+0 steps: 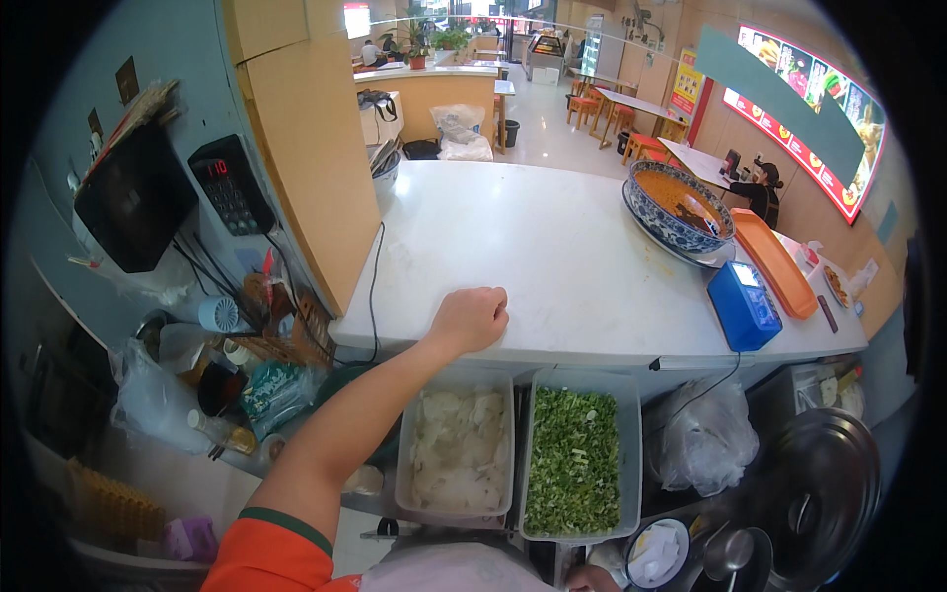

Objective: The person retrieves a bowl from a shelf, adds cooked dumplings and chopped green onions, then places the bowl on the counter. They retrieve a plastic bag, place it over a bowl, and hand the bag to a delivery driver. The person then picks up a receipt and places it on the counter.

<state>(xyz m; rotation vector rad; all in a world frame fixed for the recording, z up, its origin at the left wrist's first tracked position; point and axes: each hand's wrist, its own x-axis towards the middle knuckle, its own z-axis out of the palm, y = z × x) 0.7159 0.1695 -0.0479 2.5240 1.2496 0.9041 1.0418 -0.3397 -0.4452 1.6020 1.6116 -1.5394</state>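
My left hand (471,318) rests closed as a fist on the white countertop (547,237), near its front edge, and no object shows in it. Only a small part of my right hand (592,579) appears at the bottom edge, beside a white bowl (657,553) with white pieces in it; its fingers are mostly cut off. Below the counter stand a plastic tub of chopped green herbs (577,459) and a tub of pale, wet slices (459,451). A large blue-and-white bowl of orange-red soup (677,203) sits on a plate at the counter's right.
Right of the bowl lies an orange tray (773,263), with a blue payment device (743,307) in front. A large metal lid (821,496) and a metal ladle (729,555) are at lower right. Bags and bottles crowd the left. A person (762,192) sits at a table beyond.
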